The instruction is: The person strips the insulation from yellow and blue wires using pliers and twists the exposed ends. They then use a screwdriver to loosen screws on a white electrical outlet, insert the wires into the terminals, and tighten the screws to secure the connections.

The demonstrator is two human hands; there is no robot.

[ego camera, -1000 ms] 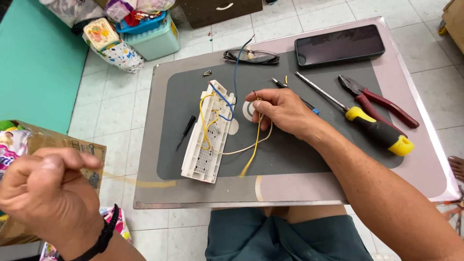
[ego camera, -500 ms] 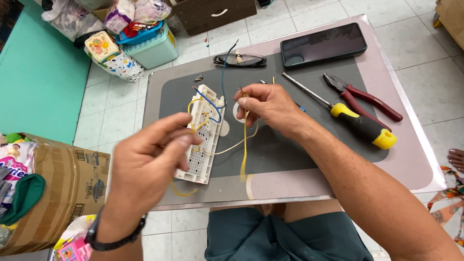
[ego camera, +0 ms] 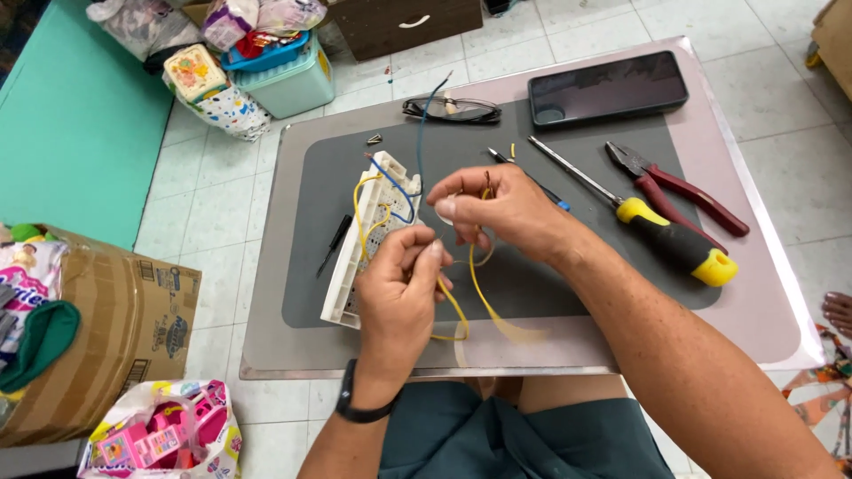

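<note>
A white breadboard [ego camera: 355, 266] with yellow and blue jumper wires lies on the dark mat [ego camera: 550, 284] of a small pink table [ego camera: 772, 310]. My left hand [ego camera: 399, 297] hovers over the board's right side, its thumb and forefinger pinched on a yellow wire [ego camera: 457, 306] that loops down toward the table's front edge. My right hand [ego camera: 497, 213] is raised just right of the board and pinches the upper end of a yellow wire between its fingertips. A small white round part sits under those fingers, mostly hidden. A blue wire [ego camera: 422, 133] rises from the board.
A yellow-and-black screwdriver [ego camera: 657, 231] and red-handled pliers [ego camera: 683, 191] lie at the right of the mat. A dark phone [ego camera: 608, 89] and glasses [ego camera: 453, 109] sit at the back. A cardboard box [ego camera: 115, 328], toy bags and a teal bin [ego camera: 288, 80] stand on the floor at left.
My left hand came up from the lower left onto the breadboard and took hold of the yellow wire. My right hand lifted slightly with its wire end.
</note>
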